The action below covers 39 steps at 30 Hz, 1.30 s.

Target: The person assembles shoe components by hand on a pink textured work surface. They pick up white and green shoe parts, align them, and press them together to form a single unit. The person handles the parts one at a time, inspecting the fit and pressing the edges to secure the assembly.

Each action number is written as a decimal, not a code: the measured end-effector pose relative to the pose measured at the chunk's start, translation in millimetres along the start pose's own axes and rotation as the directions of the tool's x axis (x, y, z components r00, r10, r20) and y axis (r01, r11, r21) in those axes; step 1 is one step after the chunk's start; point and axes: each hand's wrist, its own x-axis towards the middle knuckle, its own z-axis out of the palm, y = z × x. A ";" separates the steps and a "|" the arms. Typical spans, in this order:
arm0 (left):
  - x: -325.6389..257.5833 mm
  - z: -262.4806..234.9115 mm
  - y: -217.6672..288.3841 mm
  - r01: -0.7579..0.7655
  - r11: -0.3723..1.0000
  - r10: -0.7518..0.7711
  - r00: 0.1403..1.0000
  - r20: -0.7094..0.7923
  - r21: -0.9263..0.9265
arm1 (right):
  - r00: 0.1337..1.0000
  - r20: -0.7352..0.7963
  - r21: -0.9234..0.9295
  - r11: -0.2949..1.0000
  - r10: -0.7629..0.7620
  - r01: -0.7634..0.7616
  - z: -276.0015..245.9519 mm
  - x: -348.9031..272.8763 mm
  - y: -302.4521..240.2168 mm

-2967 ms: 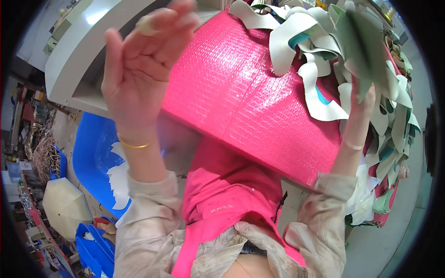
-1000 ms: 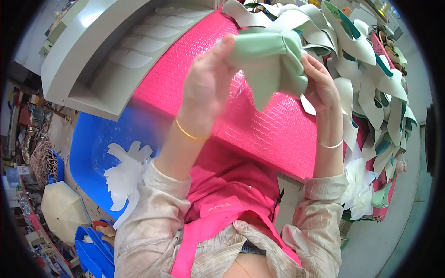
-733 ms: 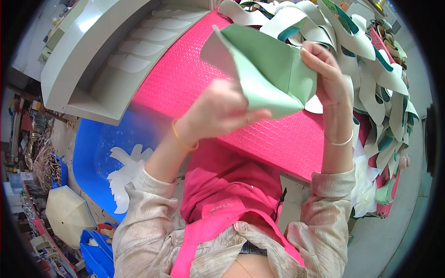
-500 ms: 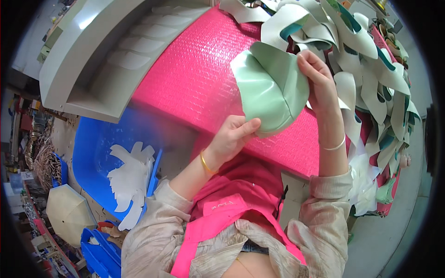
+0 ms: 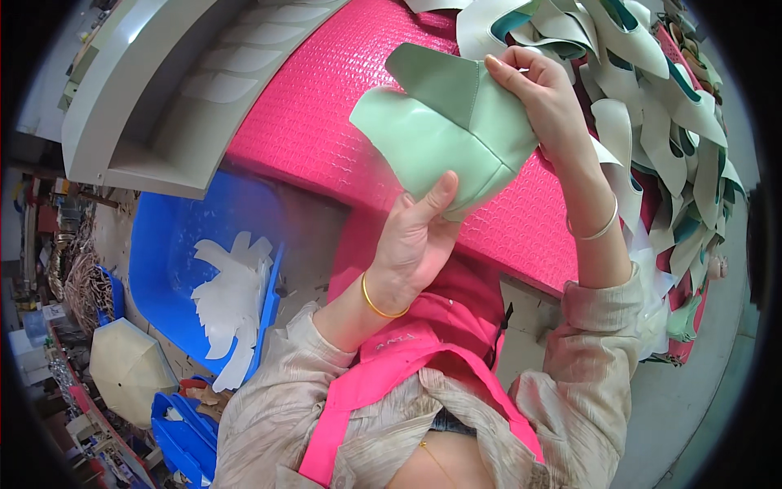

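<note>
A folded mint-green leather piece [image 5: 444, 130] is held up over the pink textured table cover [image 5: 326, 114]. My left hand [image 5: 419, 240] grips its lower edge, thumb up against the fold. My right hand [image 5: 542, 94] pinches the piece's upper right edge. Both wrists wear thin bangles.
A pile of white, teal and green cut pieces [image 5: 652, 90] lies along the right of the pink cover. A grey shelf unit [image 5: 163, 98] stands at the upper left. Below it a blue bin [image 5: 171, 261] holds white cut shapes [image 5: 232, 293]. More blue crates [image 5: 183, 428] sit lower left.
My hands came together from apart, took up the green piece, unfolded and turned it. My left hand then dropped low and now grips its bottom edge.
</note>
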 end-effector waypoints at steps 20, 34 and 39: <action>-71.4 -82.6 6.0 0.444 0.896 -0.430 0.855 -0.289 -0.020 | 0.646 0.743 -0.529 0.438 -0.175 0.727 8.5 5.1 -30.4; -76.2 -87.3 25.7 0.185 0.956 -0.099 0.934 -0.344 0.227 | 0.748 0.647 -0.521 0.633 -0.145 0.573 -2.9 -8.5 -22.6; -55.7 -60.5 33.9 0.035 0.589 0.142 0.979 -0.146 0.808 | 0.903 0.422 -0.160 0.974 -0.078 0.159 12.1 32.0 -32.2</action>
